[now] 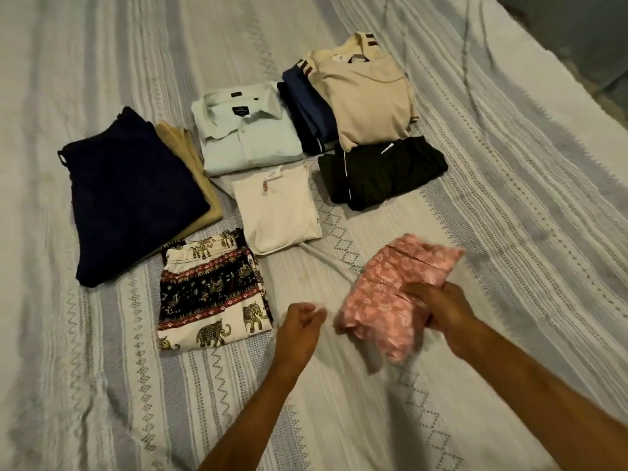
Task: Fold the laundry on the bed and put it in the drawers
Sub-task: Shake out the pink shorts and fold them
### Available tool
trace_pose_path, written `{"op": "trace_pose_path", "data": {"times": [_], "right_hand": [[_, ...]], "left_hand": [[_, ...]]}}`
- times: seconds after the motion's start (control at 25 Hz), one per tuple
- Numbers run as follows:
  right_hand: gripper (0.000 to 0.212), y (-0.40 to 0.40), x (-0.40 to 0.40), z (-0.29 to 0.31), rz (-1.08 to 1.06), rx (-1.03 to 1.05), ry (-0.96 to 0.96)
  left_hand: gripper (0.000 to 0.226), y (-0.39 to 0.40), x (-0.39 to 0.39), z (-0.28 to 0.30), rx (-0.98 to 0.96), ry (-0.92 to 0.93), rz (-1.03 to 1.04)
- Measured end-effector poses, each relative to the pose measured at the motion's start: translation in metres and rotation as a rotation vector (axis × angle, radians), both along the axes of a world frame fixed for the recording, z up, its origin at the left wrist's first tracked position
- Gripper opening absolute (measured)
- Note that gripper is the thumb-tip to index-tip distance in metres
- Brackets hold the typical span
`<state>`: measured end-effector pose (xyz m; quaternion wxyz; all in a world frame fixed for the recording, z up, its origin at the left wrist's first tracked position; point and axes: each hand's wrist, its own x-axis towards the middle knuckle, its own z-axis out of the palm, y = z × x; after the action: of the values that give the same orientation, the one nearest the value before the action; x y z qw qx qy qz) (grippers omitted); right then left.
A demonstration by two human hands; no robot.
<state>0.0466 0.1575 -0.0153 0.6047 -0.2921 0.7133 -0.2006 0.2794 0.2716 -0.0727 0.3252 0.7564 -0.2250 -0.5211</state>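
Pink floral cloth [390,297] was the piece in hand: your right hand [438,309] grasped it at its near right side, the bundle lying on the bed [509,198] to the right of the other folded clothes, blurred as if in motion. Your left hand [300,322] hovered just left of it, fingers loosely curled and grasping nothing. To finish this fold well, you would have wanted the left hand flat on the loose near edge to square it, then a smoothing press before letting go, since thin cloth like this likely springs open. Folded laundry lay further off: the elephant-print piece [214,297], the navy piece [132,195] over a tan one [193,164], the pale shirt [248,130], the white top [278,212], the black garment [380,175] and the beige top [370,96] over blue items [311,110]. No drawers were in view, so by my judgement the putting away had not begun.
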Motion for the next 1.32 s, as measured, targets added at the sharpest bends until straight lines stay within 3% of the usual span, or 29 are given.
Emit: {"op": "trace_pose_path", "data": {"times": [0.08,0.16,0.24,0.32,0.4,0.48,0.56,0.68,0.72,0.8,0.84,0.92,1.0,1.08,1.2,1.32], "right_hand": [[0.017,-0.029,0.011,0.034,0.161,-0.189,0.107],[0.013,-0.050,0.028,0.058,0.387,-0.471,0.410],[0.023,-0.050,0.051,0.058,0.549,-0.742,0.741],[0.053,-0.025,0.073,0.033,0.638,-0.869,0.888],[0.077,0.023,0.092,-0.009,0.814,-0.802,0.894],[0.084,0.071,0.098,-0.046,1.081,-0.633,0.807],[0.085,0.100,0.101,-0.068,1.217,-0.461,0.780],[0.066,0.090,0.098,-0.060,1.093,-0.574,0.771],[0.055,0.078,0.094,-0.055,0.967,-0.657,0.732],[0.032,0.048,0.085,-0.041,0.663,-0.718,0.685],[0.029,0.033,0.081,-0.037,0.519,-0.651,0.661],[0.058,0.003,0.072,-0.045,0.314,-0.353,0.565],[0.098,-0.014,0.061,-0.063,0.269,-0.109,0.477],[0.105,-0.022,0.057,-0.075,0.251,-0.047,0.386],[0.076,-0.035,0.060,-0.069,0.159,0.031,0.172],[0.047,-0.043,0.061,-0.063,0.113,0.044,0.018]], "left_hand": [[0.022,0.011,0.019,0.002,0.024,0.051,0.054],[0.017,0.023,0.037,-0.004,0.044,0.090,0.083],[0.017,0.032,0.048,-0.004,0.040,0.132,0.123],[0.018,0.037,0.054,-0.005,0.056,0.202,0.188],[0.018,0.043,0.058,-0.002,0.073,0.265,0.252],[0.019,0.046,0.058,-0.003,0.073,0.310,0.272],[0.026,0.050,0.064,-0.006,0.063,0.329,0.258],[0.075,0.056,0.071,-0.017,0.016,0.358,0.170],[0.081,0.056,0.071,-0.020,-0.003,0.340,0.131],[0.063,0.045,0.069,-0.011,-0.025,0.303,0.075],[0.059,0.037,0.068,-0.008,-0.033,0.288,0.071],[0.071,0.016,0.066,-0.007,-0.044,0.235,0.074],[0.081,-0.011,0.059,-0.003,-0.023,0.176,0.081],[0.085,-0.037,0.052,-0.004,0.004,0.170,0.090],[0.100,-0.068,0.048,-0.021,0.076,0.173,0.087],[0.076,-0.075,0.041,-0.024,0.164,0.252,0.035]]}}
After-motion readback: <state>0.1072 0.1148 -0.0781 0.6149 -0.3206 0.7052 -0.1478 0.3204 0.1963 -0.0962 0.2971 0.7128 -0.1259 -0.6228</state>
